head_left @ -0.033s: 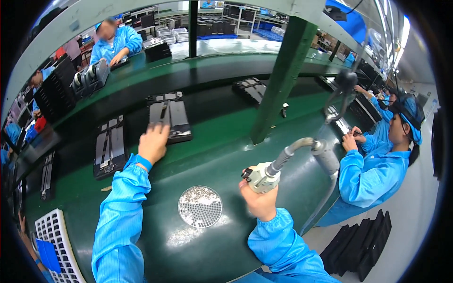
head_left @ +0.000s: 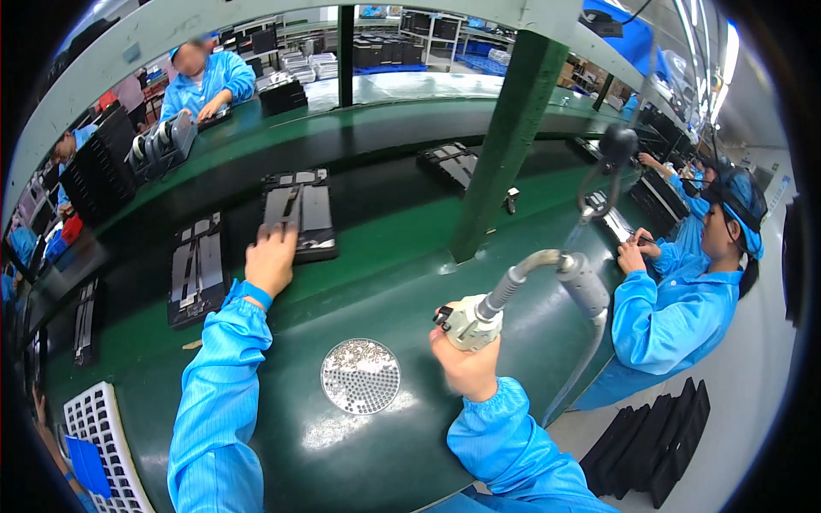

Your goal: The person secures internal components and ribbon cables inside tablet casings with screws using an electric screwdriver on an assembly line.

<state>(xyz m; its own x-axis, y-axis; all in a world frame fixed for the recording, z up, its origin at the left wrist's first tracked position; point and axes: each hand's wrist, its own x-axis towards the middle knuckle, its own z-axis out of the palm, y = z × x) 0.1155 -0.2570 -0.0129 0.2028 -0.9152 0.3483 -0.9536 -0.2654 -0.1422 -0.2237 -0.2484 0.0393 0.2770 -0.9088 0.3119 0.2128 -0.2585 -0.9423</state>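
My left hand point(head_left: 272, 258) reaches forward and rests on the near edge of a black tray with grey metal parts point(head_left: 299, 212) on the dark conveyor belt. My right hand point(head_left: 462, 361) grips a cream-coloured powered screwdriver point(head_left: 472, 323) with a grey hose point(head_left: 575, 282) leading off to the right, held above the green bench. Between my arms lies a round dish of small silver screws point(head_left: 360, 376).
A second black tray point(head_left: 197, 269) lies to the left, another point(head_left: 451, 162) behind the green post point(head_left: 499, 141). A white grid rack point(head_left: 98, 445) sits at the lower left. A person in blue point(head_left: 684, 299) works on the right; another point(head_left: 205, 81) sits across the belt.
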